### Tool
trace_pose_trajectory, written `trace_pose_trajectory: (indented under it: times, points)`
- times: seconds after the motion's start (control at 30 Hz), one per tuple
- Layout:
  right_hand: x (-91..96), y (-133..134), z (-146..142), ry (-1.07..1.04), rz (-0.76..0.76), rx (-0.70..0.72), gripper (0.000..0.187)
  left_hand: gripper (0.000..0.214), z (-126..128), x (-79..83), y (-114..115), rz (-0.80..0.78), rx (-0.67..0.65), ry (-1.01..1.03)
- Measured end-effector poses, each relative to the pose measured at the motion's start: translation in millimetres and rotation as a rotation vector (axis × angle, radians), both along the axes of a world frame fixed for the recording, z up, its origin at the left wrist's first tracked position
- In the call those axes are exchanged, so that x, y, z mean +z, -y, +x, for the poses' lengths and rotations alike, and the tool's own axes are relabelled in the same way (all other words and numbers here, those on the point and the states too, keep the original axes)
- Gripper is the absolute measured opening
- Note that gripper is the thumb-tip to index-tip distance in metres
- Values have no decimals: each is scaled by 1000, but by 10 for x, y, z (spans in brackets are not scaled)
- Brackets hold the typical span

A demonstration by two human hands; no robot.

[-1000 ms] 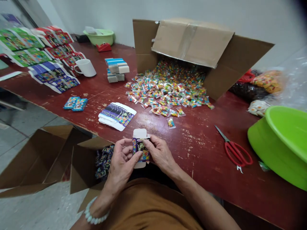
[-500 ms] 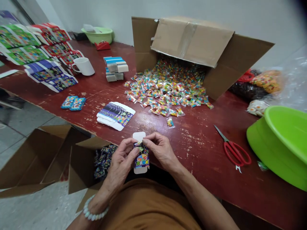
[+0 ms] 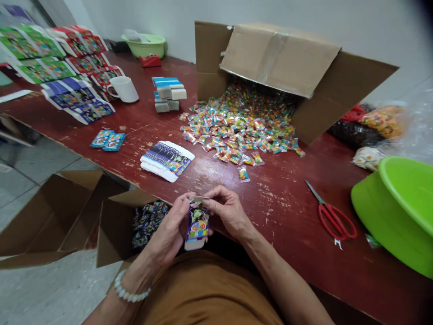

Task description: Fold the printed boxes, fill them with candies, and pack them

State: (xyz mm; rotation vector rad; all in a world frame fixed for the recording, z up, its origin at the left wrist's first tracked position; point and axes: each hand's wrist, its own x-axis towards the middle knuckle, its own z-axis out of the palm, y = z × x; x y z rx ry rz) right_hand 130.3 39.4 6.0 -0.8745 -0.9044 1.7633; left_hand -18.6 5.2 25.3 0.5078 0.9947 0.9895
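My left hand [image 3: 169, 234] grips a small purple printed carton [image 3: 196, 223] from the side, fingers curled round it, at the near edge of the red table [image 3: 287, 203]. My right hand [image 3: 227, 210] pinches the carton's white top flap, which is bent down over the opening. The carton's white bottom flap sticks out below. A stack of flat purple carton blanks [image 3: 167, 160] lies just beyond my hands. A single candy packet [image 3: 242, 174] sits apart from the heap of wrapped candies [image 3: 240, 128] spilling from a tipped cardboard box [image 3: 287, 67].
Red scissors [image 3: 329, 214] lie to the right, next to green basins [image 3: 395, 212]. An open carton on the floor [image 3: 111, 221] holds purple boxes. Far left stand printed box stacks [image 3: 64, 67], a white mug [image 3: 123, 89], blue packets [image 3: 108, 140] and striped blocks [image 3: 167, 92].
The carton has turned upright so its printed front faces me, and my right hand has folded the top flap from standing up to bent down over the opening.
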Motion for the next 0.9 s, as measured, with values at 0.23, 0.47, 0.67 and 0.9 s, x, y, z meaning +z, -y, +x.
trace_pose_trajectory:
  times: [0.23,0.47,0.67,0.9]
  points:
    - [83,-8,46,72,-39,123,45,50,-5,-11,-10,29,-15,-163]
    - [100,-34,93,231,225,201,25,48,-41,-23,-20,2,-56,-156]
    - [59,-44,92,427,312,168,29,58,22,-59,-14,-17,-7,-141]
    - [123,-99,-14,185,11,199,31,83,-58,-145,0,140,-63,-261]
